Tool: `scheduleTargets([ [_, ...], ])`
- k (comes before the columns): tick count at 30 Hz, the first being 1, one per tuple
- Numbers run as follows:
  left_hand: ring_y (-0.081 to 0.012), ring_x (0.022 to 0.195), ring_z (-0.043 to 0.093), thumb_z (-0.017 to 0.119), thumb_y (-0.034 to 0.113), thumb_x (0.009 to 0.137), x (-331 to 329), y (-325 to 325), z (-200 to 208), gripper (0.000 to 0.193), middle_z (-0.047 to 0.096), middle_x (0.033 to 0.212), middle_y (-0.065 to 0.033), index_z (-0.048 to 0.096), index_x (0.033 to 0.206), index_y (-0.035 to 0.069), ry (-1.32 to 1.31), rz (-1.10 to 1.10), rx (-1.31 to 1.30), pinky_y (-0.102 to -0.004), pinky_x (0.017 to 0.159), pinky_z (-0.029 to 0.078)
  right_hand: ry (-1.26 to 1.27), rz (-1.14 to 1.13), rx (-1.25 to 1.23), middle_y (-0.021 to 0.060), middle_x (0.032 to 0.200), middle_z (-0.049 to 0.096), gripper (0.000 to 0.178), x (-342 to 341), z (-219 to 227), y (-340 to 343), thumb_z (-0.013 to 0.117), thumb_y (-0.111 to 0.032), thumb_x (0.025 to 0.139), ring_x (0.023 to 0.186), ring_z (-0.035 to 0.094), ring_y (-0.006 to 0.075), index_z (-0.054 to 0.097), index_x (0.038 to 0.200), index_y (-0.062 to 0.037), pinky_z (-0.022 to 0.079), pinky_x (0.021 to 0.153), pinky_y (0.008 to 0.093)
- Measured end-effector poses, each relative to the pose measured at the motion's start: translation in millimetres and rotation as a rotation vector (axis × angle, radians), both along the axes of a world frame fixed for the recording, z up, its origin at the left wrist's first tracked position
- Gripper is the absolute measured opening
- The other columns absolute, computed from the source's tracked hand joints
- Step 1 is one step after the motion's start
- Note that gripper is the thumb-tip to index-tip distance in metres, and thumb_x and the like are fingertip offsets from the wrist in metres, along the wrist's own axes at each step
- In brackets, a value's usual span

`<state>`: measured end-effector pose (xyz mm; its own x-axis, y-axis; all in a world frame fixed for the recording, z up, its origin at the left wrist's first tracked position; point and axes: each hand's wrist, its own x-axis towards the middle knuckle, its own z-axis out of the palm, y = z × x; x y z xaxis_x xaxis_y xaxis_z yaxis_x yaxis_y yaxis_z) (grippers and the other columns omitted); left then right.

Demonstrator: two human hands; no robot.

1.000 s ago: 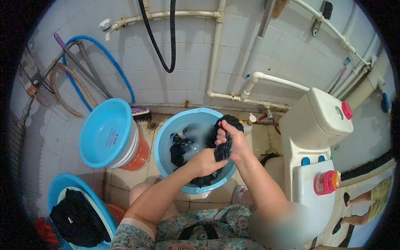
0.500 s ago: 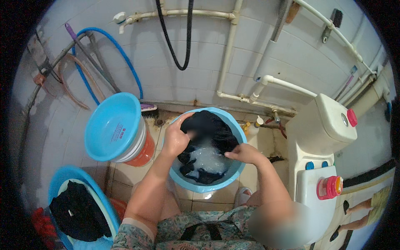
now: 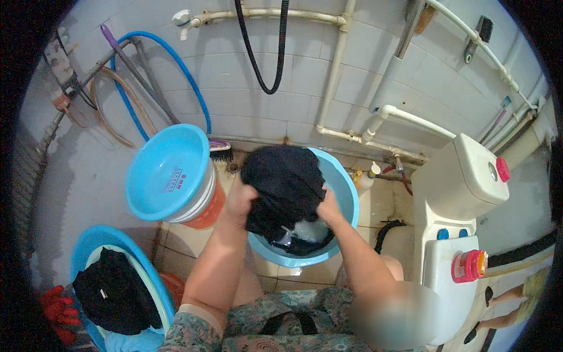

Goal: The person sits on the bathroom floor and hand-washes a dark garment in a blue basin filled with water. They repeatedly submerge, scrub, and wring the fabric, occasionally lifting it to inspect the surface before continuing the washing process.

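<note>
A wet black garment [image 3: 284, 182] is bunched up between my hands, lifted over a light blue basin [image 3: 347, 205]. My left hand [image 3: 239, 202] is blurred by motion and closed on the cloth's left side. On the opposite side my right hand [image 3: 329, 208] grips the cloth, its fingers partly hidden by folds. The garment's lower part still lies in cloudy, sudsy water [image 3: 308, 232] at the basin's near side.
To the left, a blue basin [image 3: 167, 176] sits on a bucket [image 3: 208, 205]; nearer stands a tub [image 3: 111, 234] of dark clothes. A scrubbing brush [image 3: 221, 154] lies by the wall. At right are a pump bottle [image 3: 369, 176] and a toilet [image 3: 446, 264] with a pink jar [image 3: 466, 266] on its lid.
The black garment has been raised out of the water and spread between both hands. My right hand has taken hold of it, and the view has shifted slightly.
</note>
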<state>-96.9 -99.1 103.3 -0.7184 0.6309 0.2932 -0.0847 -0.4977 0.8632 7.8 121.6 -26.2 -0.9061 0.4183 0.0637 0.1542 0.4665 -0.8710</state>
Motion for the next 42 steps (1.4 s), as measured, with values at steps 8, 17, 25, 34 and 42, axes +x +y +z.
scheduleTargets([
  [8,-0.0261,0.094,0.059,0.046,0.029,0.086,-26.3,-17.6,20.5,0.038,0.061,0.108,-0.0112,0.055,0.113,0.005,-0.555,0.192,0.184,-0.0404,0.079,0.049,0.509,-0.349,-0.845,0.0070,0.091,0.061,0.019,4.9,160.8,-8.0,0.051,-0.013,0.085,0.082,0.058,0.0203,0.059,0.099,-0.0016,0.047,0.075,0.0327],
  [17,-0.0216,0.081,0.061,0.055,0.010,0.078,-7.6,-16.9,39.0,0.034,0.061,0.097,-0.0118,0.053,0.110,0.000,-0.393,0.057,0.171,-0.0332,0.068,0.052,0.900,-0.045,-0.706,0.0080,0.091,0.063,0.019,-5.3,311.1,-28.8,0.051,-0.018,0.087,0.082,0.059,0.0189,0.060,0.097,-0.0036,0.046,0.076,0.0320],
  [25,-0.0209,0.074,0.061,0.058,0.006,0.079,-7.2,-4.5,37.0,0.048,0.062,0.095,-0.0094,0.042,0.124,0.007,-0.302,0.091,-0.089,-0.0325,0.063,0.052,0.830,-0.096,-0.346,0.0092,0.091,0.062,0.019,-19.8,323.0,-13.5,0.052,-0.011,0.087,0.081,0.058,0.0172,0.058,0.101,0.0016,0.047,0.074,0.0286],
  [34,-0.0140,0.069,0.059,0.059,0.006,0.078,-8.0,-2.1,28.3,0.072,0.058,0.098,-0.0116,0.023,0.141,0.008,-0.119,0.061,-0.577,-0.0284,0.066,0.049,0.304,-0.235,0.304,0.0163,0.112,0.060,0.056,-11.8,168.6,-5.2,0.056,0.006,0.067,0.107,0.056,0.0291,0.056,0.120,-0.0122,0.041,0.093,0.0335],
  [42,-0.0366,0.101,0.056,0.059,0.021,0.079,-8.8,12.6,-30.2,0.056,0.053,0.115,-0.0209,0.041,0.132,0.018,0.762,-0.110,-1.476,-0.0436,0.088,0.046,-0.651,0.301,0.803,0.0232,0.148,0.006,0.092,2.6,27.3,-21.6,0.071,-0.034,0.069,0.137,0.007,0.0388,0.016,0.143,-0.0306,0.007,0.101,0.0672],
])
